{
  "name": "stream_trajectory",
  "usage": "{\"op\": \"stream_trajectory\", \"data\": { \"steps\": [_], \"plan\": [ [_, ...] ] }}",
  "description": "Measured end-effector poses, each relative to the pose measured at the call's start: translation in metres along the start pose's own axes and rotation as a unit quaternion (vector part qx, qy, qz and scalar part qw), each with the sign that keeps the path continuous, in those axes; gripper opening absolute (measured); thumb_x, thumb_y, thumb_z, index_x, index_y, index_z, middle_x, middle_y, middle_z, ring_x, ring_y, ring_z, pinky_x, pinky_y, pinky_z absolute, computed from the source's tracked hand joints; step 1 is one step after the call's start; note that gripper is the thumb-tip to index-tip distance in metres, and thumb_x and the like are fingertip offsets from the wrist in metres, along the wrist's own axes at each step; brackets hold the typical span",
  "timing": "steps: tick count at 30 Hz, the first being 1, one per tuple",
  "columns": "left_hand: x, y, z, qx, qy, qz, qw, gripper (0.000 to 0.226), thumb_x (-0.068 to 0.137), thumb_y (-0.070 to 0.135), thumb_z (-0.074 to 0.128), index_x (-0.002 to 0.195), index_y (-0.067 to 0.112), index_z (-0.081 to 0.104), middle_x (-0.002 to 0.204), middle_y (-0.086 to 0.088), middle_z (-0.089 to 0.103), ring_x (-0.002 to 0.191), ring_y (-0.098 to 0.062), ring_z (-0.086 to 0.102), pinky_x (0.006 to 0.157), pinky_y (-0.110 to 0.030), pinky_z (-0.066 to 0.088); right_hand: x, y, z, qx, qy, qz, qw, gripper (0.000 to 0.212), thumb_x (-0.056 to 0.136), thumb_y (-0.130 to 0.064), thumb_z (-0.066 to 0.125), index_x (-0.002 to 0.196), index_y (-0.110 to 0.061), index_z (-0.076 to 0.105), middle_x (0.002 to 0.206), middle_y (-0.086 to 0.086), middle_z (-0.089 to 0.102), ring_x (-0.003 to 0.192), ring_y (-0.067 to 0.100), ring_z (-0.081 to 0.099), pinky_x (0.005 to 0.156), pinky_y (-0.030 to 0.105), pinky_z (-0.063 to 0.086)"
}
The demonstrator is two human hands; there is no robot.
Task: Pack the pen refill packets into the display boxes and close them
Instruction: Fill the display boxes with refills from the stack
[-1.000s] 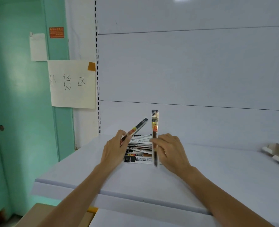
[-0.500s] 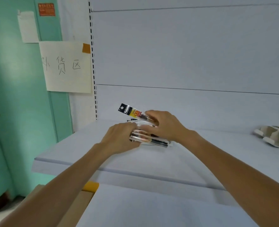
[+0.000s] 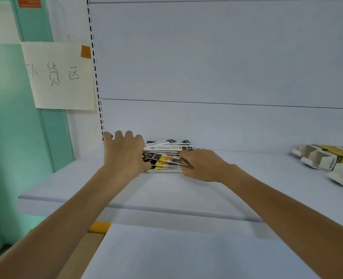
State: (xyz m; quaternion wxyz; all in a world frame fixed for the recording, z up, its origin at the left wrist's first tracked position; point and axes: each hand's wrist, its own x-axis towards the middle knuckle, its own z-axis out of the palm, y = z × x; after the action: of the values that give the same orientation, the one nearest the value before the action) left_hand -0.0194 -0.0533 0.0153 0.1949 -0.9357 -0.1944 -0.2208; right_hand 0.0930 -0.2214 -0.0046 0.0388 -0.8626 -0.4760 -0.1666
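Pale grey-white shelving fills the view, with a lower shelf board (image 3: pixel 186 256) nearest and, at its near left, a brown cardboard edge (image 3: pixel 82 256) with a small yellow corner piece (image 3: pixel 99 227) above it. Just beyond runs the wide white shelf (image 3: pixel 186 190) where the work happens.

Two bare forearms reach forward over its front lip. The left hand (image 3: pixel 124 156) lies palm-down with its fingers spread and lifted — its thumb side presses against the left end of a fanned stack of narrow pen refill packets (image 3: pixel 166 158), printed white, black and yellow. The right hand (image 3: pixel 202 165) is curled, fingers pressed together and pinching the right end of the nearest packets. The stack rests on the shelf between the two hands, toward the back; further packets stick out behind the gripped ones.

Well apart on the far right of the shelf lie white cardboard display boxes (image 3: pixel 325 160) with yellow and black print — tipped on their sides, flaps open.

Behind everything stands the grey back panel (image 3: pixel 216 67). On the left, a slotted upright (image 3: pixel 96 77), a cream paper sign (image 3: pixel 60 75) with handwritten characters held by orange tape, and a mint-green wall (image 3: pixel 7 127).
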Motion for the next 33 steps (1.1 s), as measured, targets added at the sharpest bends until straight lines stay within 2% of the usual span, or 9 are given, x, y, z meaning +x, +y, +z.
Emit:
{"op": "stream_trajectory", "data": {
  "steps": [3, 5, 9, 13, 16, 21, 24, 28, 33],
  "plan": [
    [0.009, 0.024, -0.004, -0.029, 0.005, 0.119, 0.992, 0.08, 0.074, 0.055, 0.061, 0.138, 0.021, 0.027, 0.141, -0.008, 0.032, 0.13, -0.028, 0.029, 0.105, -0.043, 0.024, -0.01, 0.008, -0.004, 0.022, 0.016, 0.008, 1.0, 0.018, 0.084, -0.022, 0.053, 0.074, -0.013, 0.04, 0.059, -0.007, 0.036, 0.066, 0.024, 0.04, 0.049, 0.022, 0.025],
    [0.016, 0.05, 0.006, -0.084, -0.044, 0.204, 0.974, 0.056, 0.082, 0.047, 0.056, 0.129, 0.022, 0.038, 0.134, -0.005, 0.044, 0.124, -0.026, 0.041, 0.099, -0.038, 0.035, -0.019, 0.013, -0.014, 0.056, 0.031, 0.012, 0.998, 0.019, 0.083, -0.027, 0.059, 0.075, -0.015, 0.048, 0.059, -0.007, 0.038, 0.065, 0.023, 0.04, 0.05, 0.024, 0.026],
    [0.028, 0.083, 0.017, -0.242, -0.051, 0.181, 0.952, 0.017, 0.092, 0.032, 0.047, 0.1, 0.019, 0.054, 0.102, -0.005, 0.062, 0.1, -0.029, 0.056, 0.07, -0.034, 0.04, -0.051, 0.05, -0.03, 0.092, 0.058, 0.054, 0.993, 0.041, 0.079, -0.057, 0.06, 0.098, -0.02, 0.059, 0.083, -0.011, 0.058, 0.075, 0.01, 0.051, 0.064, 0.022, 0.039],
    [0.029, 0.125, 0.007, -0.333, -0.051, 0.183, 0.923, 0.022, 0.089, 0.024, 0.051, 0.068, 0.026, 0.045, 0.071, 0.001, 0.054, 0.077, -0.026, 0.055, 0.064, -0.033, 0.04, -0.084, 0.089, -0.027, 0.336, 0.185, 0.167, 0.908, 0.034, 0.093, -0.039, 0.047, 0.094, -0.009, 0.062, 0.087, 0.007, 0.063, 0.067, 0.008, 0.048, 0.066, 0.019, 0.038],
    [0.033, 0.175, -0.009, -0.316, -0.054, 0.199, 0.926, 0.024, 0.09, 0.023, 0.049, 0.067, 0.025, 0.039, 0.07, 0.001, 0.049, 0.076, -0.026, 0.054, 0.062, -0.032, 0.038, -0.099, 0.111, -0.016, 0.381, 0.223, 0.203, 0.874, 0.023, 0.095, -0.022, 0.049, 0.092, -0.003, 0.062, 0.085, 0.012, 0.064, 0.069, 0.012, 0.055, 0.068, 0.026, 0.05],
    [0.03, 0.267, -0.036, -0.347, -0.101, 0.197, 0.911, 0.015, 0.092, 0.036, 0.046, 0.088, 0.024, 0.039, 0.081, -0.001, 0.053, 0.075, -0.025, 0.053, 0.062, -0.031, 0.036, -0.143, 0.174, -0.031, 0.301, 0.243, 0.168, 0.907, 0.014, 0.09, -0.013, 0.055, 0.098, -0.007, 0.066, 0.101, 0.001, 0.064, 0.081, 0.007, 0.058, 0.072, 0.009, 0.045],
    [0.026, 0.325, -0.057, -0.378, -0.139, 0.182, 0.897, 0.04, 0.088, 0.063, 0.035, 0.084, 0.024, 0.044, 0.072, 0.004, 0.051, 0.068, -0.015, 0.05, 0.062, -0.03, 0.036, -0.183, 0.227, -0.045, 0.198, 0.183, 0.151, 0.951, 0.02, 0.093, -0.021, 0.051, 0.09, -0.01, 0.067, 0.097, 0.002, 0.065, 0.082, 0.008, 0.056, 0.075, 0.021, 0.043],
    [0.028, 0.38, -0.073, -0.396, -0.109, 0.153, 0.899, 0.045, 0.095, 0.055, 0.024, 0.085, 0.018, 0.047, 0.07, -0.001, 0.051, 0.07, -0.022, 0.048, 0.059, -0.03, 0.032, -0.244, 0.3, -0.058, 0.143, 0.187, 0.193, 0.952, 0.03, 0.096, -0.028, 0.045, 0.082, -0.008, 0.062, 0.091, 0.004, 0.062, 0.084, 0.017, 0.056, 0.077, 0.032, 0.043],
    [0.029, 0.417, -0.074, -0.334, -0.092, 0.136, 0.928, 0.044, 0.095, 0.053, 0.027, 0.089, 0.015, 0.048, 0.066, 0.004, 0.049, 0.072, -0.023, 0.048, 0.057, -0.029, 0.029, -0.315, 0.393, -0.062, -0.017, 0.172, 0.297, 0.939, 0.03, 0.096, -0.025, 0.042, 0.117, -0.007, 0.055, 0.114, 0.011, 0.059, 0.103, 0.028, 0.055, 0.086, 0.039, 0.042]
  ]
}}
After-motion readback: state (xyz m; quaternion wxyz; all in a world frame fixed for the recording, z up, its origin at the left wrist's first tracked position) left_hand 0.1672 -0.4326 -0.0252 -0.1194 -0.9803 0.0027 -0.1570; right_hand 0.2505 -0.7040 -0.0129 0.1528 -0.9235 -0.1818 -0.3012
